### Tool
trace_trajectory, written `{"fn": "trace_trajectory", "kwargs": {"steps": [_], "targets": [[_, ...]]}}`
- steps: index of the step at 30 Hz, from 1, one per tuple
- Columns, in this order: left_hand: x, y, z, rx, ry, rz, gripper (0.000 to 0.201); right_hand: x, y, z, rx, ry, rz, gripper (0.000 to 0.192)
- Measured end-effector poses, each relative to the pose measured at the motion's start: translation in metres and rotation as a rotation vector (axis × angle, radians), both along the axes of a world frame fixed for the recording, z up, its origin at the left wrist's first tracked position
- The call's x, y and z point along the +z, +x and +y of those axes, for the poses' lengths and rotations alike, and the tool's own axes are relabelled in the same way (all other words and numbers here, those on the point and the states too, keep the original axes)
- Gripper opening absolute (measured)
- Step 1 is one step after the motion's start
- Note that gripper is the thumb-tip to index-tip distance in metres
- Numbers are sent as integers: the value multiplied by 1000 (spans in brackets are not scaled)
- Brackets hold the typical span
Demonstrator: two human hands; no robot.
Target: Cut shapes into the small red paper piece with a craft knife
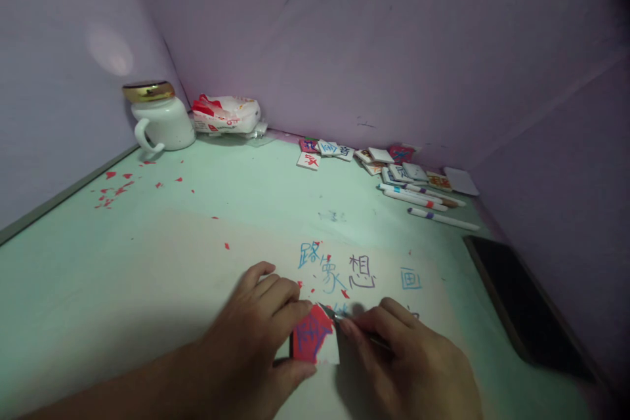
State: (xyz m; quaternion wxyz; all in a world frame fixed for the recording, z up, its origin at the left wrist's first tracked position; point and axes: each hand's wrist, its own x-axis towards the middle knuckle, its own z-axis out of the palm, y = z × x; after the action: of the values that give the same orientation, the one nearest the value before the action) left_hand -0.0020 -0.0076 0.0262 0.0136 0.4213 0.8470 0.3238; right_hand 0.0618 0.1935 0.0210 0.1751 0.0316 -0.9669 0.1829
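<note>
Left hand [256,335]: rested on the sheet at 6 o'clock of the table, fingers curled, thumb and forefinger pinching the left edge of the small red-painted tile [314,336].
Right hand [408,361]: lay just at 3 o'clock of the tile, fingers pressed together around a thin carving tool [339,317]; grip closed on it, handle mostly hidden under the fingers.
Tile: held between both hands, flat or nearly flat on the sheet, red face up with a blue character on it and a white strip along its right edge; sat at 3 o'clock of the left fingertips and at 9 o'clock of the right fingertips.
Tool tip: touched the tile's upper right corner, at 12 o'clock of the right thumb.
Paper sheet [197,262]: spread under both hands, blue and dark characters written at 12 o'clock of the tile.
Red flecks [114,189]: scattered at 10 o'clock on the green table [256,184], a few more near the written characters.
White mug [160,119]: stood at 11 o'clock in the corner, gold lid on, handle toward the viewer.
Plastic packet [225,113]: lay just at 3 o'clock of the mug, against the wall.
Pile of tiles [388,164]: heaped at 1 o'clock, well apart from the hands.
Marker pens [423,200]: lay side by side just below that pile.
Black phone [522,305]: lay flat at 3 o'clock by the table edge.
</note>
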Motion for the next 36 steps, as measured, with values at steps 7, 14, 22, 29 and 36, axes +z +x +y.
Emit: {"fn": "trace_trajectory", "kwargs": {"steps": [7, 14, 22, 29, 36], "targets": [[-4, 2, -1, 15, 17, 41, 41, 3, -4, 2, 64, 50, 35, 41], [-5, 0, 1, 16, 34, 30, 39, -18, 2, 12, 126, -229, -40, 27], [-4, -2, 0, -9, 13, 39, 38, -10, 0, 11, 147, -156, -33, 29], [-6, -1, 0, -15, 20, 30, 33, 1, -4, 10, 168, -50, 1, 34], [-4, -2, 1, 9, 13, 57, 37, 1, -5, 13, 203, -28, -15, 30]]}}
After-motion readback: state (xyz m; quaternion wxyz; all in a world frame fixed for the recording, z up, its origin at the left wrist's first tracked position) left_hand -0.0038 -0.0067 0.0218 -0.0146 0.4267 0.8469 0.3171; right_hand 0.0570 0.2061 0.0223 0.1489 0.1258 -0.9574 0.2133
